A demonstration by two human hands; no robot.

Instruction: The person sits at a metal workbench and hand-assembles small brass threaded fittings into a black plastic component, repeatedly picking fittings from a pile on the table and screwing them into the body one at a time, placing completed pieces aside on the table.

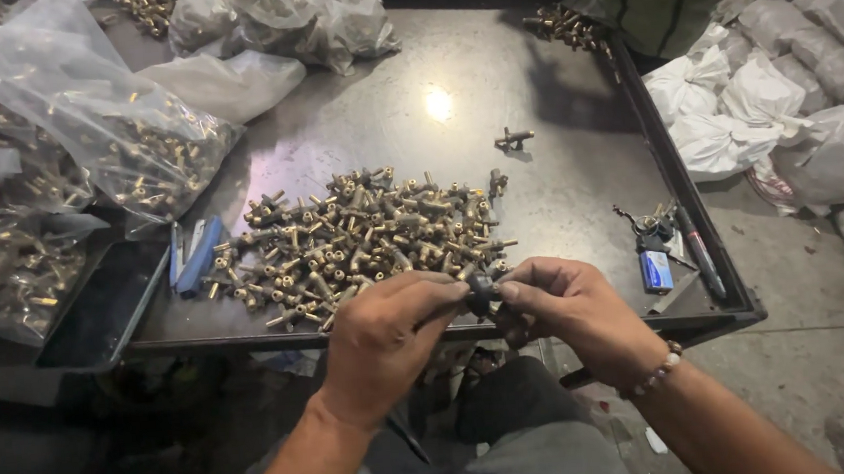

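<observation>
Both hands—left hand, right hand—pinch 1 dark fitting (brass pile behind).

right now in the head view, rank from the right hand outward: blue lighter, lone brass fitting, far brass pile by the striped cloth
1. Small blue lighter, just right of the right hand.
2. Lone brass T-shaped fitting, mid-table above the hand.
3. Far pile of brass fittings, at the table's top edge.

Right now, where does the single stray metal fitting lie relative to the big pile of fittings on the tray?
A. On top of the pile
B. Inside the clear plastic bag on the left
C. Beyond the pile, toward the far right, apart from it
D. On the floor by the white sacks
C: the lone fitting lies on the bare tray past the pile, not touching it.
</observation>
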